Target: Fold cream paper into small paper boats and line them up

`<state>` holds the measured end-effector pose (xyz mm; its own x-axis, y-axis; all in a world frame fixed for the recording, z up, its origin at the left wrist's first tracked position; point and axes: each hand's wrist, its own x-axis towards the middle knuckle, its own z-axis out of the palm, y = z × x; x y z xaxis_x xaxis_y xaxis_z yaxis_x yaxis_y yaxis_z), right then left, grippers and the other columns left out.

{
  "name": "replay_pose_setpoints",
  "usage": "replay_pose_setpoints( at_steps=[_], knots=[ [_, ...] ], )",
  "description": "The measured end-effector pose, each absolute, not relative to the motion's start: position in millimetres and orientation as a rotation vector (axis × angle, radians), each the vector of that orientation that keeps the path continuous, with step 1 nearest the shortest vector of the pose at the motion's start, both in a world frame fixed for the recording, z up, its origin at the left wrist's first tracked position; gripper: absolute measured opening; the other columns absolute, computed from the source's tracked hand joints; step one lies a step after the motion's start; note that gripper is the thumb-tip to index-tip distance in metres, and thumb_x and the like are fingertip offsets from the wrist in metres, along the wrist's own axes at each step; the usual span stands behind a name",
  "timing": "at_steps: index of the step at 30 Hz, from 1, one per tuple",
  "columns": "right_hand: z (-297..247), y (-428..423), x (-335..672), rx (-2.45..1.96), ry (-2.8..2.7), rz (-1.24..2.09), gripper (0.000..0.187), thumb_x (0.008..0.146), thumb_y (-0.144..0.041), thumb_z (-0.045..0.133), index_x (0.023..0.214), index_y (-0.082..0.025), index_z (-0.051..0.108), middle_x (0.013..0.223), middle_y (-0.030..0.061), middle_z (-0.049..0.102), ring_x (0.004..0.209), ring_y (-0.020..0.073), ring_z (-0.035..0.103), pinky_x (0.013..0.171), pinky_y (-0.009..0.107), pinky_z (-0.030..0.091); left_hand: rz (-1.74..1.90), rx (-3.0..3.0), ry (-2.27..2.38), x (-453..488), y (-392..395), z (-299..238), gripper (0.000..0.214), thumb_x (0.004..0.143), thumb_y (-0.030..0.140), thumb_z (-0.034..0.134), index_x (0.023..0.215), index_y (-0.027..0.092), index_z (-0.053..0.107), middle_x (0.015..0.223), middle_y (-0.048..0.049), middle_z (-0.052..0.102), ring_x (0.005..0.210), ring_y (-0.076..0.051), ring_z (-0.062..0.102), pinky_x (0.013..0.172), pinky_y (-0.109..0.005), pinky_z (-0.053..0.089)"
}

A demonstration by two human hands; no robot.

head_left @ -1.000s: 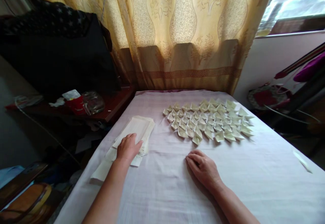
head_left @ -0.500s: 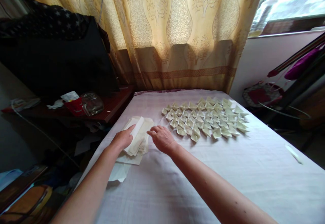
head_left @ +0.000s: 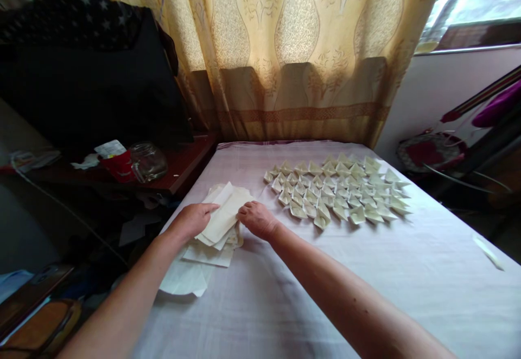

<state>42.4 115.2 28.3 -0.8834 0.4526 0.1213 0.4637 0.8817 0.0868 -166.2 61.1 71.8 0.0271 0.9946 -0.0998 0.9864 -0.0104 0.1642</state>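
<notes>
left hand (head_left: 191,220): fingers loosely curled, pinching the near-left edge of the top sheet (head_left: 223,215)
right hand (head_left: 257,219): fingers bent, tips on the sheet's right edge; whether it grips or only touches, can't tell
paper stack (head_left: 203,250): left part of the bed sheet (head_left: 285,294), top sheet lifted and skewed
folded pieces (head_left: 342,191): laid in rows, right of the stack
vs 0.5 s ago: right hand closed in onto the sheet edge; more loose sheets fanned out at the stack's near end
</notes>
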Motion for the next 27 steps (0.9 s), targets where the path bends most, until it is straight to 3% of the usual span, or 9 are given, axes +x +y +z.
replay_pose_setpoints(
  at_steps=[8,16,20,25,27],
  knots=[
    [37.1,119.0,50.8,-0.684,-3.017,-0.221,0.022,0.098,-0.02,0.048,0.1,-0.01,0.068,0.096,0.0147,0.068,0.093,0.0231,0.06,0.077,0.033,0.044,-0.053,2.178,2.027,-144.7,64.1,80.2,0.047,0.085,0.014,0.048,0.127,0.022,0.067,0.125,-0.0093,0.069,0.115,-0.027,0.065,0.098,-0.033,0.047],
    [38.4,108.4,75.9,-0.593,-3.013,-0.209,0.019,0.098,-0.016,0.049,0.095,-0.014,0.067,0.095,0.0092,0.069,0.088,0.0192,0.059,0.075,0.031,0.041,-0.123,2.156,2.052,-137.1,67.0,81.0,0.045,0.085,0.013,0.049,0.124,0.026,0.069,0.123,-0.0055,0.07,0.114,-0.023,0.065,0.097,-0.028,0.047],
    [35.5,102.5,88.9,-0.684,-2.91,-0.235,0.02,0.099,-0.016,0.046,0.101,-0.012,0.065,0.105,0.0117,0.068,0.093,0.0207,0.058,0.08,0.034,0.039,-0.128,2.153,2.07,-136.1,66.8,83.1,0.044,0.086,0.015,0.049,0.124,0.027,0.069,0.122,-0.0042,0.071,0.113,-0.023,0.065,0.096,-0.027,0.047],
    [30.0,103.6,81.9,-0.637,-2.854,-0.22,0.027,0.1,-0.02,0.048,0.124,-0.016,0.059,0.115,0.0112,0.066,0.102,0.021,0.054,0.083,0.034,0.038,-0.123,2.166,2.083,-134.6,66.4,86.3,0.044,0.085,0.014,0.051,0.124,0.028,0.069,0.122,-0.0046,0.071,0.113,-0.023,0.065,0.096,-0.027,0.047],
    [30.2,106.1,74.7,-0.639,-2.877,-0.203,0.022,0.099,-0.02,0.05,0.117,-0.017,0.063,0.113,0.0108,0.067,0.102,0.0209,0.054,0.082,0.033,0.038,-0.129,2.174,2.083,-134.9,65.8,86.4,0.044,0.085,0.014,0.052,0.124,0.028,0.069,0.122,-0.0049,0.071,0.113,-0.023,0.065,0.097,-0.028,0.046]
  ],
)
